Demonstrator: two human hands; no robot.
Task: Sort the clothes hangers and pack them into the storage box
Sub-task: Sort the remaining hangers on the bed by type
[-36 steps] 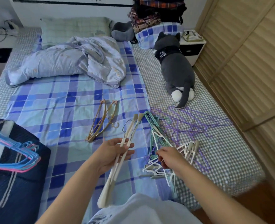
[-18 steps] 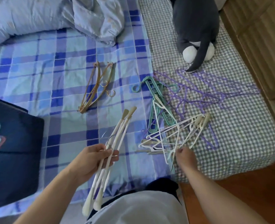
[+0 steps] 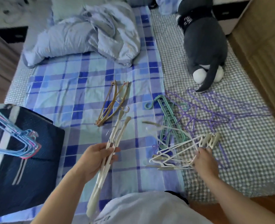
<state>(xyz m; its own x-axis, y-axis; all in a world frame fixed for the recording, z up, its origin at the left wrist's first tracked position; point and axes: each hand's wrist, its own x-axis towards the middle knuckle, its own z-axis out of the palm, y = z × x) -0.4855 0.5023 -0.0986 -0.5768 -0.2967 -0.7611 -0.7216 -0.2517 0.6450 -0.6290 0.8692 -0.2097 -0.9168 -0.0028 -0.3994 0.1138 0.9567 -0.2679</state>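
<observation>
We note the left hand (image 3: 98, 157) curled around a gathered bundle of white hangers (image 3: 110, 143), kept aligned for packing, while the right hand (image 3: 204, 160) pinches another in the tangled white pile (image 3: 174, 152) on the bed (image 3: 85, 88), apparently to add it; the storage box (image 3: 28, 159) sits at left.

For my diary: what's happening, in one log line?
left hand: grips white hangers | right hand: reaching into white hanger pile | bed
</observation>
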